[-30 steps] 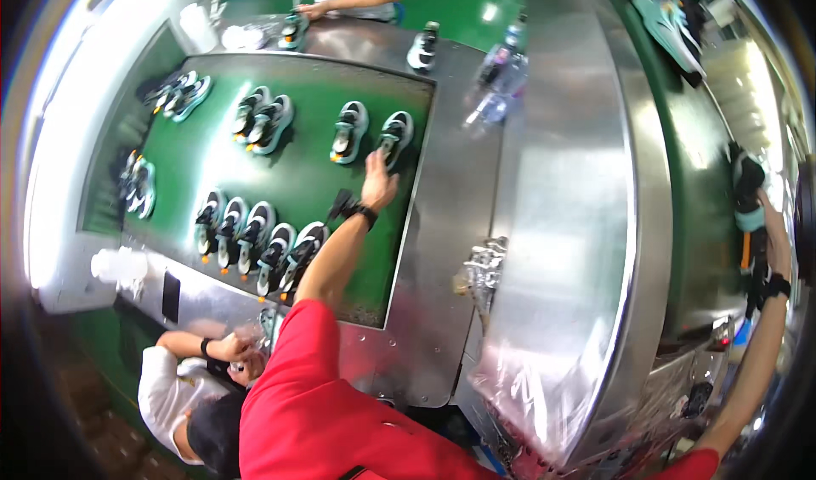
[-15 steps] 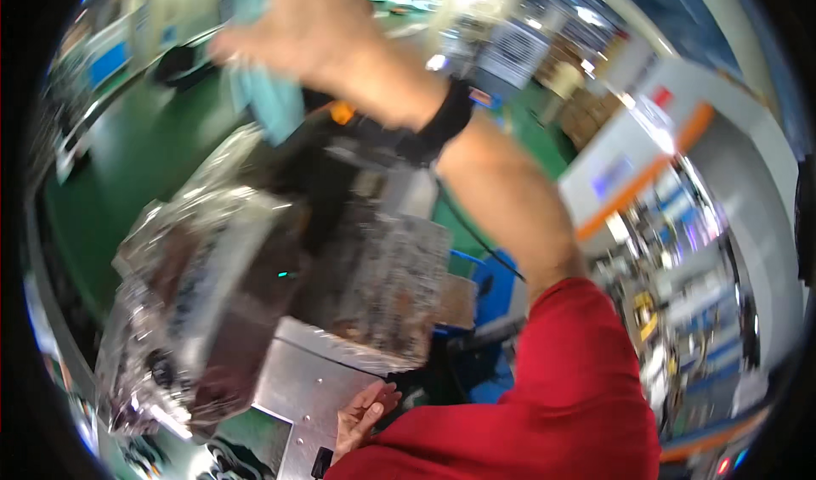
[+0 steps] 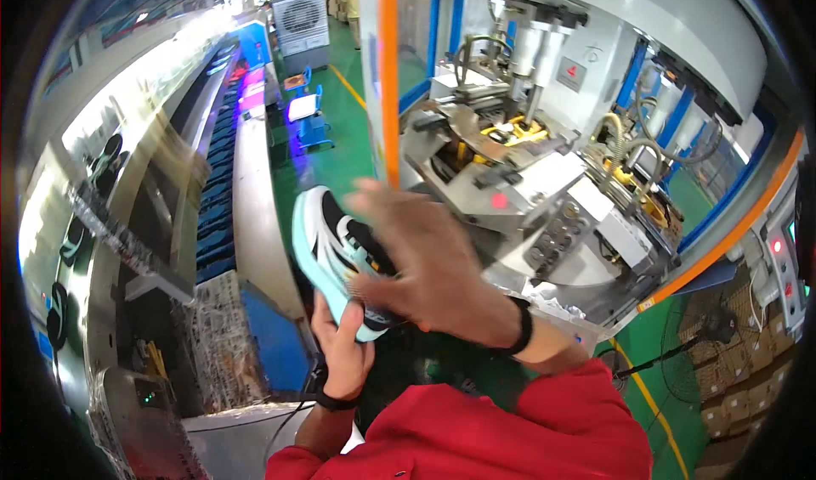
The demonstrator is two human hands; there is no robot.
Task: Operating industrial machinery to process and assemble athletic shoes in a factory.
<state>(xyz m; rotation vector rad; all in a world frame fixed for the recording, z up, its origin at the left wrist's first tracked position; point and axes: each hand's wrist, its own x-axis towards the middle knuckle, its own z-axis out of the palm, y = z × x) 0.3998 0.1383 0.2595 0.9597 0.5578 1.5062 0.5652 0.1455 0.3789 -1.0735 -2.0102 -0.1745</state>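
Left hand (image 3: 344, 359) palm-up, closed on the sneaker's lower end; sneaker (image 3: 321, 240) tilted, left of the orange-framed machine (image 3: 552, 174). Right hand (image 3: 429, 263) blurred, part-open over the upper, blocking some of it; can't tell contact. Smooth mint sole, black-white upper. Air cooler (image 3: 302, 25) beyond machine's left, cartons (image 3: 748, 386) nearer right.

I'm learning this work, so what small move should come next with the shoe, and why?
Probably steady the right hand against the shoe: the left hand grips its mint sole near the lower end, while the right, fingers spread, is blurred in front, its contact unclear.
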